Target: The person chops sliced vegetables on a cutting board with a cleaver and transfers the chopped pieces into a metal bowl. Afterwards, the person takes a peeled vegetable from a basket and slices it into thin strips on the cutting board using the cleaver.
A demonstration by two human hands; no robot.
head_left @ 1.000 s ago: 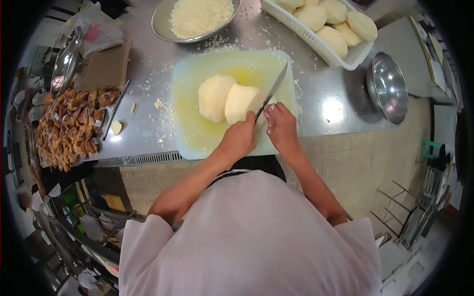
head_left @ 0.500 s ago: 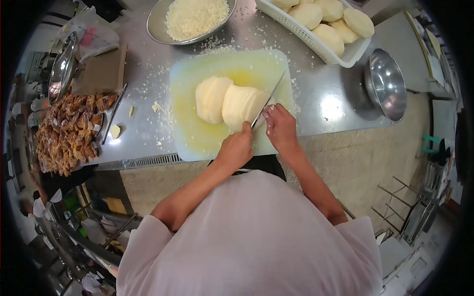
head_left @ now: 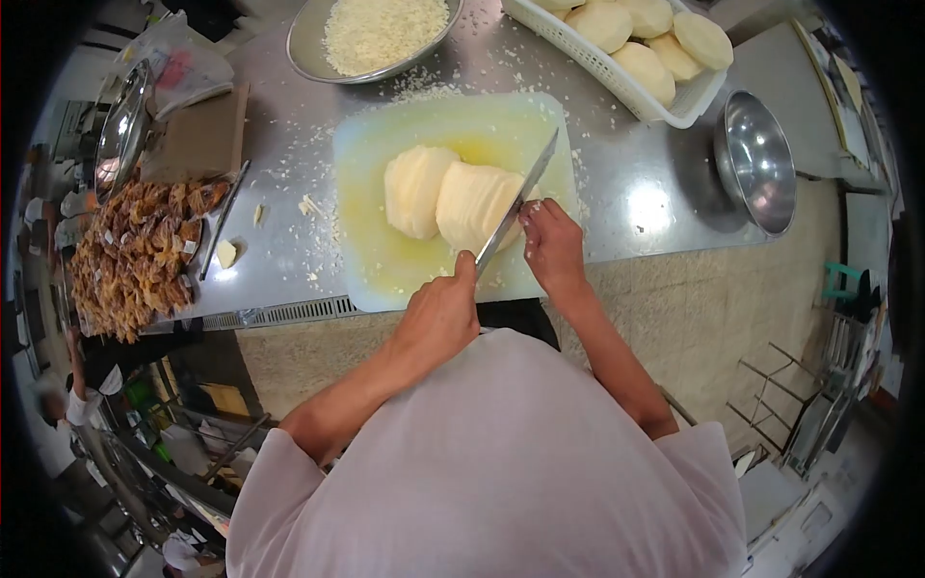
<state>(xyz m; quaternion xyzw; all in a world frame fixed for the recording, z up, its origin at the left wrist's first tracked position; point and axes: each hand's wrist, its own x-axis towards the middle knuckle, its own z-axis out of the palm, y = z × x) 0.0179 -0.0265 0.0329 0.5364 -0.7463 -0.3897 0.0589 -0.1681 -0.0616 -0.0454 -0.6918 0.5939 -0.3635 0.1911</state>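
My left hand (head_left: 441, 310) is closed around the handle of a knife (head_left: 517, 204), whose long blade slants up and to the right. The blade crosses the right end of a peeled pale root vegetable (head_left: 469, 204), cut into thin slices that still stand together. My right hand (head_left: 555, 247) has its fingers curled in at that end, close against the blade; what they grip is hidden. Another pale sliced piece (head_left: 414, 193) sits against the first on its left. Both pieces rest on a wet, yellowish cutting board (head_left: 376, 275).
A metal bowl of pale shreds (head_left: 385, 34) stands behind the board. Back right are a white basket (head_left: 684, 116) of peeled roots and a tilted steel bowl (head_left: 756, 164). At left lie brown wrapped pieces (head_left: 135, 255) and a dark rod (head_left: 224, 222). Scraps dot the steel table (head_left: 617, 236).
My left hand has drawn the knife back toward my body and slightly left. More of the blade's flat side shows now. My right hand has shifted only a little.
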